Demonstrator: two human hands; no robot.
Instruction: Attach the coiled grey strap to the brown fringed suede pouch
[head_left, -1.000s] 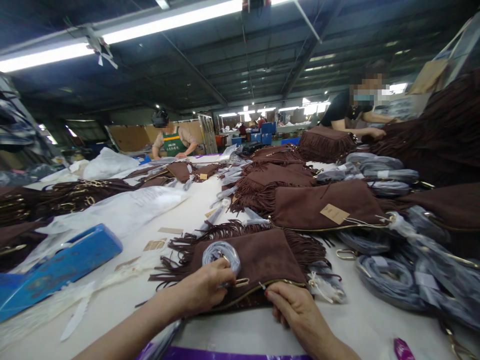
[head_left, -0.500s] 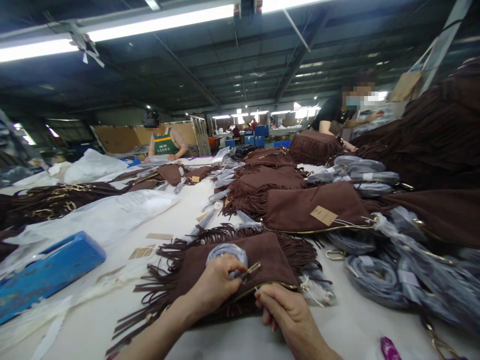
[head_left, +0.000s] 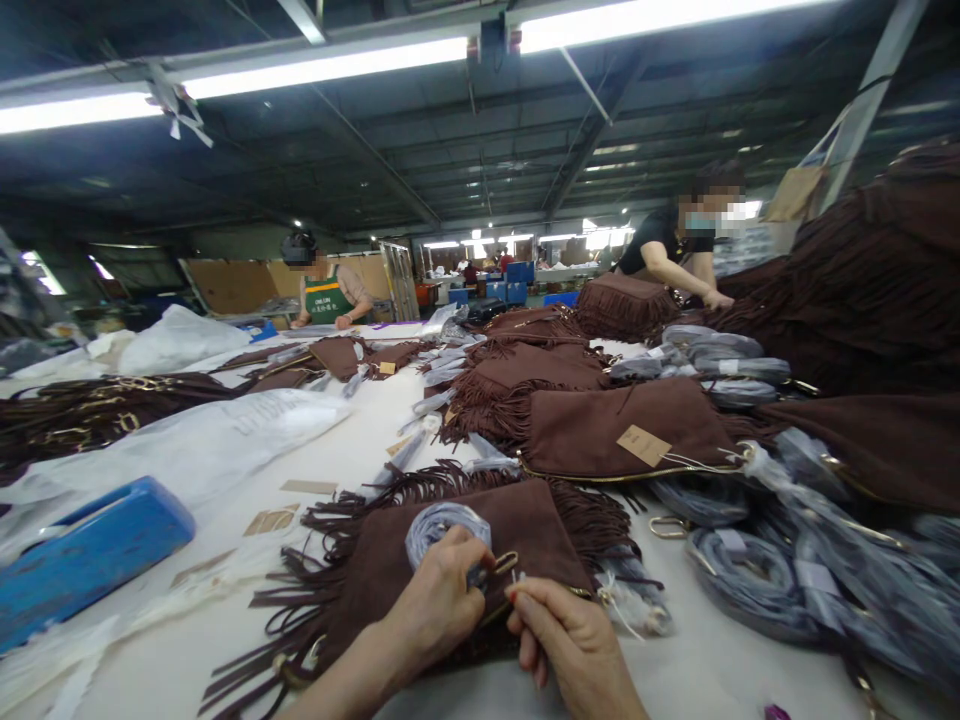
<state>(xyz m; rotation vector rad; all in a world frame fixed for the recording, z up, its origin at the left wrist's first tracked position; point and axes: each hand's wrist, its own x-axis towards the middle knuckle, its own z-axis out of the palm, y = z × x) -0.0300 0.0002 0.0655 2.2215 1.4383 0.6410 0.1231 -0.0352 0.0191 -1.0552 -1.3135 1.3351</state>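
A dark brown fringed bag (head_left: 367, 545) lies flat on the table before me, its gold zip along the near edge. On top of it sits a coiled strap (head_left: 431, 522) in clear plastic, with a gold clasp (head_left: 506, 563) at its right. My left hand (head_left: 442, 580) is closed on the near right side of the coil, fingertips beside the clasp. Just right of the clasp, over the zip, my right hand (head_left: 562, 625) is closed in a pinch. A tiny pale tip shows above its thumb and finger, too small to name.
Another brown bag (head_left: 630, 430) with a cardboard tag (head_left: 643, 446) lies just beyond. Plastic-wrapped coiled straps (head_left: 742, 570) crowd the right. At left are a blue plastic holder (head_left: 97, 560) and white plastic bags (head_left: 247, 425). Two other people (head_left: 330, 290) work across the table.
My right hand has risen slightly toward the clasp, and the pale tip now stands above the zip. My left hand keeps hold of the coil. The camera view has shifted a little.
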